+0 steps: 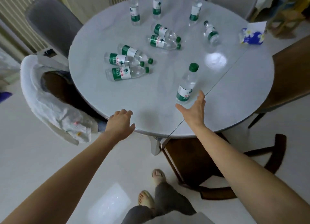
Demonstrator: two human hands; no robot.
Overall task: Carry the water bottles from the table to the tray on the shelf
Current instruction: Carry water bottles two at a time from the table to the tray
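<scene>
While both bare arms reach forward over the near rim of the round white bench (104, 93), the right hand (194, 108) hovers with its fingers (202, 96) spread wide, thumb out to the side, holding nothing. Just ahead of those fingers, close enough that I cannot tell whether the fingertips touch its green label, stands the nearest water bottle (187, 86), upright with its green cap on. The left hand (120, 123) rests at the bench edge, its fingers (126, 112) loosely curled and close together on the surface, gripping nothing. Well beyond the left fingers lie three bottles (125, 64) on their sides, packed together with caps pointing right. Farther off, ahead of the gap between both hands, two more bottles (163, 38) lie side by side, caps also to the right. Far beyond the right fingers a single bottle (211, 33) lies tilted away, and three upright bottles (156, 4) stand along the far rim. A blue and white tissue pack (252, 35) sits at the far right edge. Chairs ring the bench, one (50, 96) draped with white cloth left of the left fingers.
</scene>
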